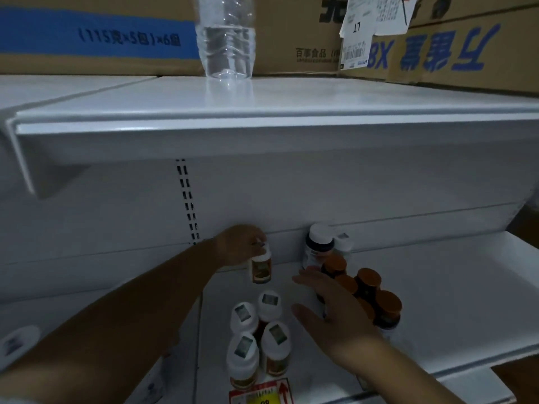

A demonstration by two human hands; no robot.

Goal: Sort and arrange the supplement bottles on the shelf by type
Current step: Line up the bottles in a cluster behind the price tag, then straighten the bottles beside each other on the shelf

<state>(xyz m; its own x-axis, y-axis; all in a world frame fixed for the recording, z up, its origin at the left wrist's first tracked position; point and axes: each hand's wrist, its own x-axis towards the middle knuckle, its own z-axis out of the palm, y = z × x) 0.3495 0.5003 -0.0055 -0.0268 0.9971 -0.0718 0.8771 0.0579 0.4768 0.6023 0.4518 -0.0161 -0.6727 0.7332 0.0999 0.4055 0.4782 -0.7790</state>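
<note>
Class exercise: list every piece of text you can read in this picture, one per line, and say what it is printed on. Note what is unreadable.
"(115克×5包)×6组" (last character unsure): blue band of left cardboard box.
"百事食品": middle cardboard box.
"LT", upside down: paper slip.
Large blue characters on right cardboard box: upside down, not surely readable.
Bottle labels, cap stickers, red-yellow price tag: too blurred.

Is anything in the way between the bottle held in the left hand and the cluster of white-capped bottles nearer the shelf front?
Nothing visible. The left hand grips the bottle by its cap at the shelf back; bare shelf separates it from the four white-capped bottles. The right hand rests against the orange-capped bottles, off to the side.
</note>
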